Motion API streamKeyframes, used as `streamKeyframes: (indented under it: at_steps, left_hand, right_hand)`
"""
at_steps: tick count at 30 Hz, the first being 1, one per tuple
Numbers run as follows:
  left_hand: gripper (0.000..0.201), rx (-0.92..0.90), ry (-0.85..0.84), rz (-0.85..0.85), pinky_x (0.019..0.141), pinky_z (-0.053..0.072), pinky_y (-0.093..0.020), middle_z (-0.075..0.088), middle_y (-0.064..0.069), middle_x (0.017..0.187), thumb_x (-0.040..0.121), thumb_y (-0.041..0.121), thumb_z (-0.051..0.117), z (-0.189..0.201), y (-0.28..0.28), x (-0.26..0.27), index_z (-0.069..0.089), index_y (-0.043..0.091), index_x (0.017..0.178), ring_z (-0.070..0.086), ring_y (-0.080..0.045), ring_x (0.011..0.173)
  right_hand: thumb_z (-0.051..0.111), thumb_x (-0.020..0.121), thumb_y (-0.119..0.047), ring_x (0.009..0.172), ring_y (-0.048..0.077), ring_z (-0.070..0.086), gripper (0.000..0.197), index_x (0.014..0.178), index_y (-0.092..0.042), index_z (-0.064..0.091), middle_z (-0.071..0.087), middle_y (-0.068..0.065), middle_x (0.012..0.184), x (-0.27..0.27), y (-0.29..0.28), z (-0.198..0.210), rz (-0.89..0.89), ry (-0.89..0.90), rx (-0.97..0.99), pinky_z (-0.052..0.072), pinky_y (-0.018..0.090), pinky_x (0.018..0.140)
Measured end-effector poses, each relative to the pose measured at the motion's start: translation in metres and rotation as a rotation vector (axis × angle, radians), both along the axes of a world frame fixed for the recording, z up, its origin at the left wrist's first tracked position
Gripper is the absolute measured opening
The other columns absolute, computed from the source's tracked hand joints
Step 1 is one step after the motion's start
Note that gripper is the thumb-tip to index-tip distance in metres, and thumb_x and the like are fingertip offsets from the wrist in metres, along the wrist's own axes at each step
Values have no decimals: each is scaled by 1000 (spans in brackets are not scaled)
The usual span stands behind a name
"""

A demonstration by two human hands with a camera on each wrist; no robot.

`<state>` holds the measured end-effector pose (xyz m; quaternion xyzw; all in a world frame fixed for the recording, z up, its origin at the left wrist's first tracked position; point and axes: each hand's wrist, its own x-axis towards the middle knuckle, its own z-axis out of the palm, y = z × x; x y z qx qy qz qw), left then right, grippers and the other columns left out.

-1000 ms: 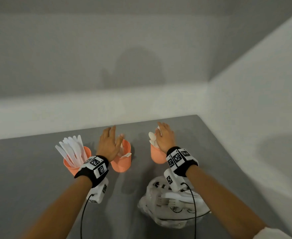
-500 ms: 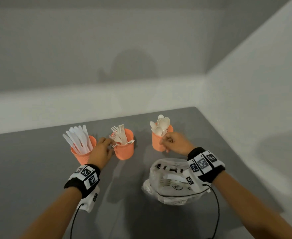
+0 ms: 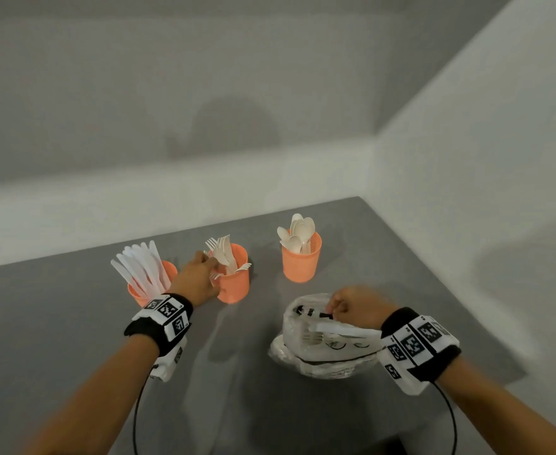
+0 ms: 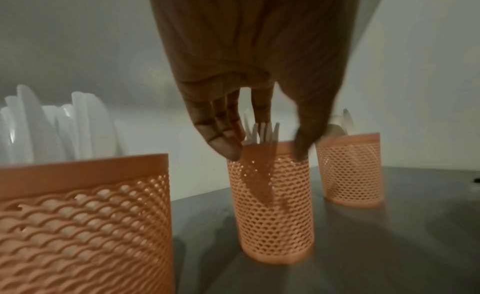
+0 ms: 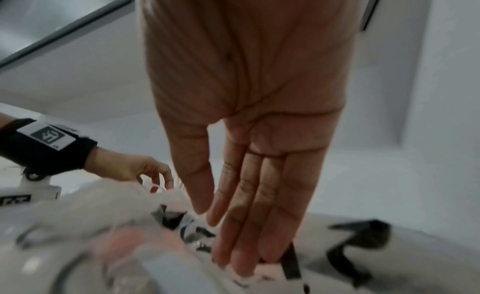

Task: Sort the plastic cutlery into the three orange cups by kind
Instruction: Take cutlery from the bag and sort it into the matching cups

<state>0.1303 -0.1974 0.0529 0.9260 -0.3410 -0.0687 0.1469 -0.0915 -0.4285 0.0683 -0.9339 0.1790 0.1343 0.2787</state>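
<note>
Three orange mesh cups stand in a row on the grey table. The left cup holds white knives. Forks fill the middle cup, and spoons the right cup. My left hand reaches down over the middle cup's rim, fingers fairly straight, fingertips and thumb at the rim on either side of the forks. My right hand hovers over a clear plastic bag, its straight fingertips touching the bag's top. White cutlery shows inside the bag.
The grey table ends at a white wall behind the cups and another wall close on the right. A cable hangs from each wrist band. Bare tabletop lies in front of the cups and to the left.
My right hand has come back from the spoon cup to the plastic bag. My left hand has slid off the top of the fork cup to its left rim.
</note>
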Motion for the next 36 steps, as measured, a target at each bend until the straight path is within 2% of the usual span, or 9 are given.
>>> streamKeyframes:
  at_steps: [6, 11, 17, 21, 24, 27, 30, 32, 36]
  left_hand:
    - [13, -307, -69, 85, 76, 43, -36, 63, -24, 89, 84, -1, 55, 12, -6, 20, 67, -6, 89, 60, -37, 83]
    - [10, -382, -99, 167, 69, 47, -39, 63, -21, 82, 88, -1, 48, 20, -21, 29, 56, -2, 94, 59, -34, 76]
    - [20, -278, -215, 167, 80, 48, -46, 56, -25, 108, 89, 3, 51, 6, -26, 29, 68, -3, 97, 54, -40, 101]
    - [34, -298, -245, 135, 92, 45, -52, 46, -28, 127, 89, 5, 53, 12, -28, 18, 56, -1, 123, 48, -44, 113]
    - [39, -447, -175, 80, 96, 43, -46, 47, -23, 127, 91, 8, 52, 18, -36, -2, 50, 2, 129, 49, -38, 114]
    - [33, -542, -80, -55, 91, 46, -39, 55, -16, 116, 90, 10, 51, 20, -48, -30, 55, 5, 123, 56, -32, 103]
    - [28, -551, 76, -197, 76, 43, -19, 59, -10, 98, 88, 13, 53, 21, -60, -62, 58, 8, 116, 56, -22, 85]
    - [24, -520, 204, -279, 73, 38, -9, 57, -8, 97, 86, 10, 59, 19, -66, -81, 59, 9, 110, 54, -19, 86]
    - [26, -300, 328, -358, 92, 34, -21, 52, -4, 116, 82, 27, 65, 3, -74, -111, 63, 17, 106, 47, -14, 107]
  right_hand:
    - [52, 82, 0, 83, 8, 55, 27, 104, -5, 68, 69, 6, 106, 0, 2, -11, 10, 14, -11, 36, 1, 63]
    - [67, 79, -9, 83, 11, 57, 19, 97, -6, 70, 66, 2, 90, 4, 5, -10, 13, 46, 0, 48, 21, 82]
    - [66, 81, -19, 82, 5, 53, 19, 97, -10, 72, 71, 1, 104, -3, 5, -17, 55, 63, -72, 40, 17, 79]
    - [66, 80, -31, 94, 7, 55, 32, 109, -19, 66, 65, -4, 113, -7, -1, -25, 39, 60, -157, 43, 24, 90]
    - [62, 82, -41, 120, 15, 52, 49, 127, -23, 55, 57, -6, 129, -6, -7, -32, 95, 106, -245, 40, 31, 103]
    - [53, 86, -48, 122, 19, 51, 48, 127, -25, 52, 57, -4, 130, -5, -4, -31, 167, 70, -300, 39, 36, 104]
    - [56, 86, -47, 132, 20, 42, 59, 138, -24, 40, 46, -2, 141, -6, 0, -30, 171, 80, -242, 30, 36, 111]
    - [62, 84, -43, 135, 21, 37, 70, 143, -23, 30, 41, 0, 146, -6, -1, -32, 144, 119, -207, 27, 33, 112]
    - [61, 84, -44, 135, 22, 37, 71, 144, -21, 29, 40, 4, 147, -5, -2, -35, 117, 180, -205, 27, 32, 112]
